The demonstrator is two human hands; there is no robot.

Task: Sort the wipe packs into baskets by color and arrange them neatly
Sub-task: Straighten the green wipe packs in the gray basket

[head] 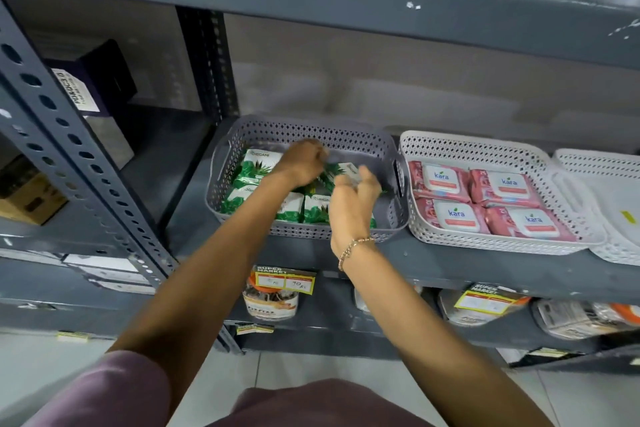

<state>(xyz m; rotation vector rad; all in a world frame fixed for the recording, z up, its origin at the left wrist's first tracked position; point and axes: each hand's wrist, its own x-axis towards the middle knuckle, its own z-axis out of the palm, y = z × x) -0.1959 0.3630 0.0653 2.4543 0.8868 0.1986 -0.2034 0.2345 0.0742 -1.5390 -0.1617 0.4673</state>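
**On the grey shelf: both hands in the green basket**

On the shelf (450, 263) at chest height I see three perforated baskets in a row. My left hand (304, 163) is reaching into the grey basket (311, 130), knuckles up, fingers curled down toward the back row of green packs (258, 163); I cannot tell whether it is pinching a pack or only pressing on one. My right hand (353, 199) hangs over the basket's right half, fingers spread and loose, palm turned left, gripping nothing. A thin bracelet (353, 248) sits on that wrist.

Green packs lie flat in the grey basket, two at the left rear, more along the front wall, and one partly hidden between my hands. Just beside it to the right, the white basket (485, 243) holds four pink packs (485, 201) lying flat in a tidy two-by-two grid, labels up. A second white basket (620, 253) overlaps its right rim at the frame's edge; its contents are mostly out of view.

Below the shelf, yellow price tags (285, 281) hang in front of jars (270, 302) and wrapped goods.
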